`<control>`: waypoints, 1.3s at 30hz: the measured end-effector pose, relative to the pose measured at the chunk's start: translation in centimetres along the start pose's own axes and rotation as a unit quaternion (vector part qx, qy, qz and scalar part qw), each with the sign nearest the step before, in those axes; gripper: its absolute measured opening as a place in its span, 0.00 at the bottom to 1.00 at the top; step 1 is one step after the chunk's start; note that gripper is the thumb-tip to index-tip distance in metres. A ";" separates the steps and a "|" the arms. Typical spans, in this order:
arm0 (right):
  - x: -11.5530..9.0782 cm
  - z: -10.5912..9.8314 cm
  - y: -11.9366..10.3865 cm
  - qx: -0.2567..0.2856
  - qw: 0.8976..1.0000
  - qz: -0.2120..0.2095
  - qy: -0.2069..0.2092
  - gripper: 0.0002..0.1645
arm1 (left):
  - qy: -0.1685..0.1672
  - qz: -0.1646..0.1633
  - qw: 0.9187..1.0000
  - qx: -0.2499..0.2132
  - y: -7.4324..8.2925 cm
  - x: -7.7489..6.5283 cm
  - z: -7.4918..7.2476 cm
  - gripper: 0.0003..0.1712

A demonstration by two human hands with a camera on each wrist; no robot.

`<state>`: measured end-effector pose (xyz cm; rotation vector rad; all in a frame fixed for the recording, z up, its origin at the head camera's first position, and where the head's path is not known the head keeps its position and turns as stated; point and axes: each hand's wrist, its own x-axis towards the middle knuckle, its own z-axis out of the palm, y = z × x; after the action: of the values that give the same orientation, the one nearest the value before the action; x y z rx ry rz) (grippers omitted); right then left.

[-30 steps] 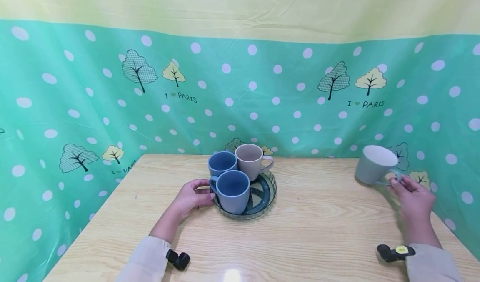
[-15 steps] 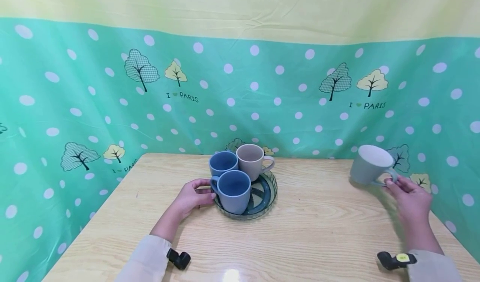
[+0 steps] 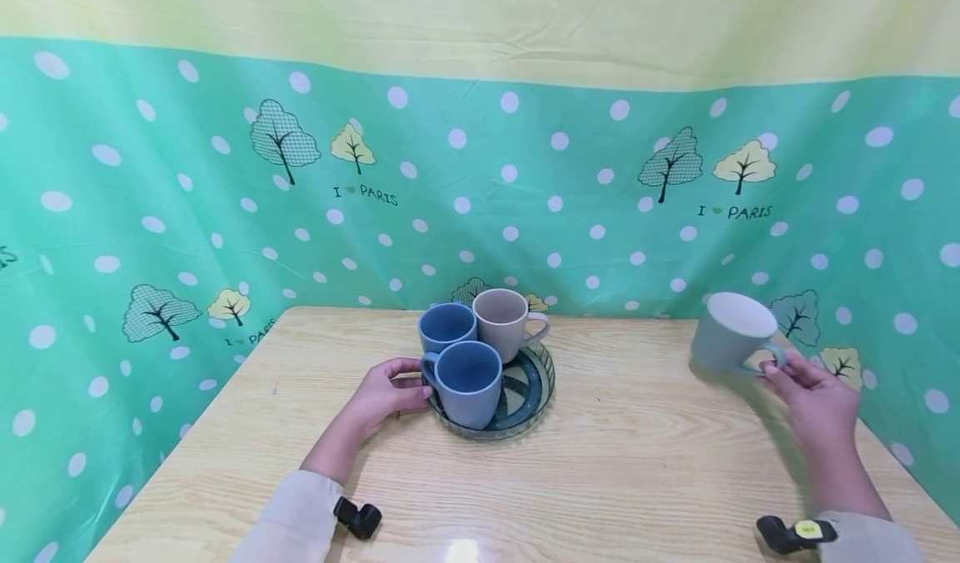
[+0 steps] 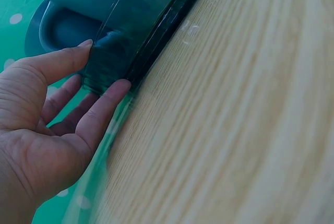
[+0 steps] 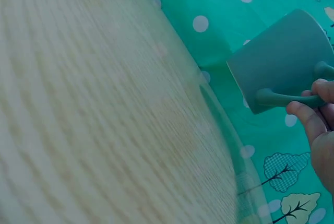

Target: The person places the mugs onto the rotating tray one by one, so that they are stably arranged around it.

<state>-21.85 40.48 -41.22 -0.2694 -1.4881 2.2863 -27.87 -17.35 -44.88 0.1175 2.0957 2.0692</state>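
Observation:
A pale grey-green mug (image 3: 720, 342) with a white inside is held up off the table at the right, slightly tilted. My right hand (image 3: 821, 401) pinches it by the handle, as the right wrist view shows on the handle (image 5: 287, 98). At the left, my left hand (image 3: 381, 398) touches the side of a round green glass tray (image 3: 546, 392) with fairly straight fingers. On that tray stand a front blue mug (image 3: 472, 396), a rear blue mug (image 3: 438, 342) and a greyish-pink mug (image 3: 502, 334), all upright. The front mug's handle points toward my left hand.
The tray and both hands are over a light wooden table (image 3: 637, 463). A green and yellow curtain (image 3: 555, 171) with dots and trees hangs close behind its back edge and along both sides. Each wrist carries a small black device (image 3: 357, 519).
My right hand has moved the grey-green mug slightly left. My left hand, the tray and its mugs stay in place.

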 end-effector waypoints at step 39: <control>-3.0 3.8 -0.3 -0.044 0.996 -0.032 -0.072 0.13 | 0.002 0.008 1.000 -0.003 -0.4 0.1 -0.2 0.31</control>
<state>-20.43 36.14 -39.58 -0.0800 -1.6462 2.2343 -28.00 -17.48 -45.25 0.1297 2.0969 2.0871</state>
